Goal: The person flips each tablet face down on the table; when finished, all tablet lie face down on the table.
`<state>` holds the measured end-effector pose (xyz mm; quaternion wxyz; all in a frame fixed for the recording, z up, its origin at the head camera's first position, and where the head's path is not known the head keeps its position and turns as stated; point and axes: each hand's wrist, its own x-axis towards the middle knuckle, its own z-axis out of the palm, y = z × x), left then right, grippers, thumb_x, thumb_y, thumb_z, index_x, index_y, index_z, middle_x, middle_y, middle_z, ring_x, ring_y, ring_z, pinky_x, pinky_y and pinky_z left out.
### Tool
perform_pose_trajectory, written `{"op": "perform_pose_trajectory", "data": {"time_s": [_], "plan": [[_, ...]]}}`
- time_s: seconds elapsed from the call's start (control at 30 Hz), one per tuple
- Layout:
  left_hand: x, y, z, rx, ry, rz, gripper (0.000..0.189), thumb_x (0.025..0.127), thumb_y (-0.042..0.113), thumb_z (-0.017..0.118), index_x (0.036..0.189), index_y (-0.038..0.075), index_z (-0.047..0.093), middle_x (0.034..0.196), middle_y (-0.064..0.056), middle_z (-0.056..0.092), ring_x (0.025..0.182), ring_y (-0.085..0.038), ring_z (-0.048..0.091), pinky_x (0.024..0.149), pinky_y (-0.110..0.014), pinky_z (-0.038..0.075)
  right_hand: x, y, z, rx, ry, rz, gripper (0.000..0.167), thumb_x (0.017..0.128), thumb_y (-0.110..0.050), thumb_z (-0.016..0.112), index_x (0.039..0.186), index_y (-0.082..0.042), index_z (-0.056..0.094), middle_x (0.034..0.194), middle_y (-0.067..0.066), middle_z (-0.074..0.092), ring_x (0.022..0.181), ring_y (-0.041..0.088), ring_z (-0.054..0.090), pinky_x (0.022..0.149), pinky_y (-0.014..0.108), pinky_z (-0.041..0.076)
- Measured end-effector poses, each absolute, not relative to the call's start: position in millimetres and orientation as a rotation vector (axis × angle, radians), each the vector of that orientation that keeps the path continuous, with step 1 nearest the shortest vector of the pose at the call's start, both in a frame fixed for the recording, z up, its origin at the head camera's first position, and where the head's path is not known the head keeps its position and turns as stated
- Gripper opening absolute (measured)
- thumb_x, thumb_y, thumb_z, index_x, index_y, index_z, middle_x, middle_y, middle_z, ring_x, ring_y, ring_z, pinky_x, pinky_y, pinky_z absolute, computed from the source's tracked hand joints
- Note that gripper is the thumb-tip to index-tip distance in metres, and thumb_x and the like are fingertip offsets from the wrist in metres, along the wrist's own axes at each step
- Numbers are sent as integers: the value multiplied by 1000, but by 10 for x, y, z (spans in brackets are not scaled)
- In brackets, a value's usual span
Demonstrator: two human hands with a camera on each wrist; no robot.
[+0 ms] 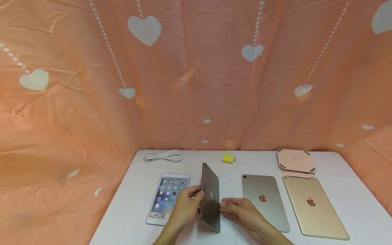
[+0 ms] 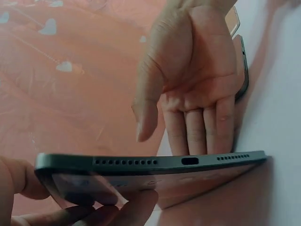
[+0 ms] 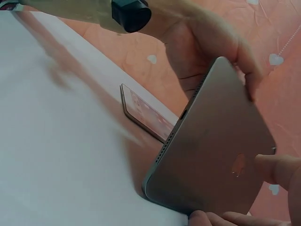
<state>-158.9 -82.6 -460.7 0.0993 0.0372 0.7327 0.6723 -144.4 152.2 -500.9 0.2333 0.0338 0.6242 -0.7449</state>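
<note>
A grey tablet (image 1: 210, 200) stands tilted on one long edge above the white table, its back with the apple logo turned right. My left hand (image 1: 185, 204) grips its upper long edge, thumb on the back and fingers on the screen side. The end with the port and speaker holes shows in the left wrist view. At the tablet's lower edge is my right hand (image 1: 243, 212), its fingertips right at the back. In the left wrist view the right hand (image 2: 197, 80) has straight fingers and its thumb held apart.
Left of the hands lies a white tablet (image 1: 168, 195), screen lit. A grey-green tablet (image 1: 264, 204) and a gold tablet (image 1: 315, 207) lie face down on the right. Behind are a white cable (image 1: 165, 156), a yellow charger plug (image 1: 227, 158) and a pink stand (image 1: 295, 161).
</note>
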Motion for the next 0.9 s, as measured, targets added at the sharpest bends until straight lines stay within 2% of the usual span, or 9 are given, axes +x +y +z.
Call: {"op": "perform_pose_trajectory", "data": {"time_s": [0.1,0.27,0.53,0.7,0.8,0.9], "plan": [[-1602,-854,-4653,75,2138,2002,45,107,10,58,143,-18,59,123,-28,75,93,-23,77,76,-37,68,-1448,1542,-4987,102,1787,-2017,61,106,-19,73,144,24,52,128,18,77,117,21,74,105,37,62],[-1607,-896,-4725,47,2083,2031,46,109,7,51,144,-22,54,124,-29,76,104,-24,76,88,-35,66,-1456,1592,-4980,108,1876,-1966,65,106,-21,73,146,25,49,139,29,70,124,28,73,107,42,61],[-1616,-911,-4823,5,1958,2091,50,111,8,48,149,-24,46,133,-31,71,113,-22,71,97,-35,63,-1429,1669,-5002,95,1872,-1979,66,107,-20,72,147,26,46,139,26,71,123,25,73,107,39,61],[-1644,-910,-4887,16,1904,2100,53,112,7,45,152,-26,38,139,-34,66,121,-26,69,104,-40,61,-1428,1693,-4991,134,1898,-1963,64,107,-20,72,146,24,49,138,23,73,121,23,73,106,39,62],[-1658,-938,-4917,31,1919,2081,53,112,6,45,152,-27,38,140,-36,65,122,-27,69,104,-41,61,-1433,1687,-4974,125,1916,-1946,64,106,-20,72,146,24,50,139,26,71,122,24,73,106,39,62],[-1651,-977,-4923,14,1929,2071,50,111,6,46,152,-24,42,134,-32,70,114,-24,72,97,-39,64,-1431,1671,-4956,99,1934,-1932,65,106,-20,72,146,25,49,142,30,69,124,27,73,106,39,62]]}}
